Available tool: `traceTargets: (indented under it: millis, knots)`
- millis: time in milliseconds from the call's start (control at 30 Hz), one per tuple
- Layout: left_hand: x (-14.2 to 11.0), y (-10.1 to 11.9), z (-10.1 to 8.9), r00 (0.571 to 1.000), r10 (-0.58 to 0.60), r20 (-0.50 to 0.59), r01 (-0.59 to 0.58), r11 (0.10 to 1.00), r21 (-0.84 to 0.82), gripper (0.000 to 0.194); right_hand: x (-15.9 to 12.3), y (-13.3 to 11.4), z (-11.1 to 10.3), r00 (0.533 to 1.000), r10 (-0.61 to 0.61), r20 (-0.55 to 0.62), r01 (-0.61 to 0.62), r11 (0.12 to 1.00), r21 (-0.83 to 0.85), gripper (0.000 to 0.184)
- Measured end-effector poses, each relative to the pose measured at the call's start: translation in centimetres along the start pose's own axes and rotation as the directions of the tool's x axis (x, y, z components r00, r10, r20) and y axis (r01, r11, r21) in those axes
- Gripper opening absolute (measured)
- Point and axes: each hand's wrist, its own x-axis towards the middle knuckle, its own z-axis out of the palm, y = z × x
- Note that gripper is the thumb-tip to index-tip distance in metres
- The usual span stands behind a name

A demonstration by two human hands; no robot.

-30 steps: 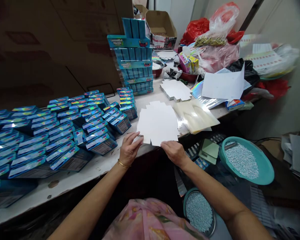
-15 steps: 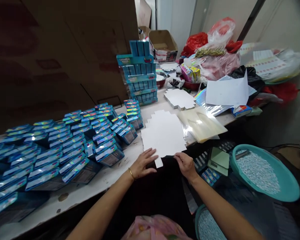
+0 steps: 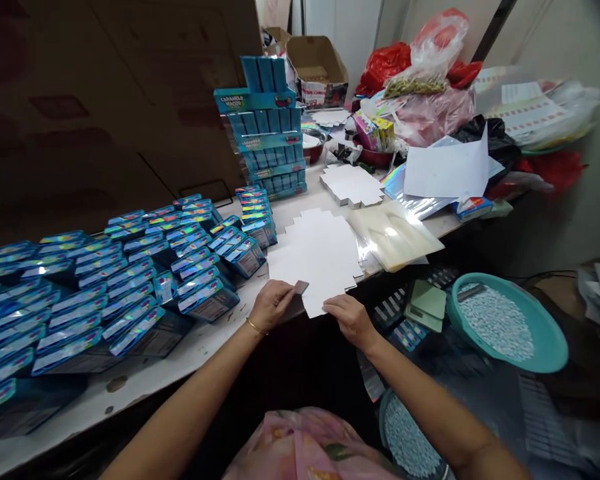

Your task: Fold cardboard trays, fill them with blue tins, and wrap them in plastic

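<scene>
A flat white die-cut box blank (image 3: 317, 257) lies at the table's front edge, its near part jutting out over the edge. My left hand (image 3: 271, 303) pinches a small flap at its near left corner; the flap is bent up and shows a grey-brown side. On the near right, my right hand (image 3: 350, 319) has its thumb and fingers closed on the blank's edge. Whether more blanks lie under this one, I cannot tell. Just behind it sits a stack of similar white blanks (image 3: 353, 185). Clear yellowish plastic sheets (image 3: 395, 235) lie to the right.
Rows of shiny blue boxes (image 3: 130, 280) fill the table's left side. Blue display cartons (image 3: 267, 140) are piled behind. Bags and an open cardboard box (image 3: 317, 67) stand at the back. Lower right are a teal basin (image 3: 545, 357) of small pale pieces and a green scale (image 3: 426, 305).
My left hand has gone from lying spread on the blank to pinching its corner flap, now bent up. My right hand has shifted left along the near edge. The camera view has moved slightly.
</scene>
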Motion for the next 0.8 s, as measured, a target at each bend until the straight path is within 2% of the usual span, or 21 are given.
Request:
traceTargets:
  millis: [133, 233, 300, 400, 467, 567, 700, 800]
  knots:
    - [1.0, 1.6, -1.3, 0.971, 0.090, 0.224, -0.149, 0.953, 0.263, 0.029, 0.1, -1.2, 1.9, 0.987, -0.079, 0.143, 0.102, 0.982, -0.159, 0.023]
    - [1.5, 2.4, -1.4, 0.937, 0.110, 0.332, -0.221, 0.922, 0.317, 0.030, -0.3, -1.1, 2.3, 0.967, -0.122, 0.224, 0.156, 0.978, -0.137, 0.021]
    - [1.7, 2.3, -1.1, 0.931, 0.096, 0.352, -0.220, 0.917, 0.333, 0.029, -0.9, -0.3, 1.6, 0.967, -0.092, 0.237, 0.120, 0.987, -0.109, 0.026]
    - [2.0, 1.8, -0.8, 0.921, 0.073, 0.382, -0.219, 0.909, 0.355, 0.027, -1.7, 1.8, 0.0, 0.971, 0.062, 0.231, -0.028, 0.989, -0.147, 0.043]
    - [2.2, 1.5, -0.8, 0.913, 0.058, 0.404, -0.218, 0.906, 0.362, 0.026, -1.7, 3.3, -0.6, 0.965, 0.108, 0.239, -0.067, 0.983, -0.173, 0.036]
    - [2.3, 1.3, -1.0, 0.909, 0.029, 0.416, -0.196, 0.910, 0.365, 0.027, -0.6, 4.7, -0.9, 0.969, 0.100, 0.226, -0.070, 0.988, -0.137, 0.021]
    - [2.3, 1.7, -0.9, 0.917, 0.000, 0.399, -0.159, 0.917, 0.365, 0.026, 2.5, 4.2, -0.9, 0.969, 0.145, 0.199, -0.106, 0.976, -0.193, 0.021]
    - [2.5, 2.2, -0.5, 0.932, -0.027, 0.361, -0.119, 0.919, 0.377, 0.026, 5.1, 2.9, -0.8, 0.943, 0.102, 0.315, 0.011, 0.941, -0.338, 0.025]
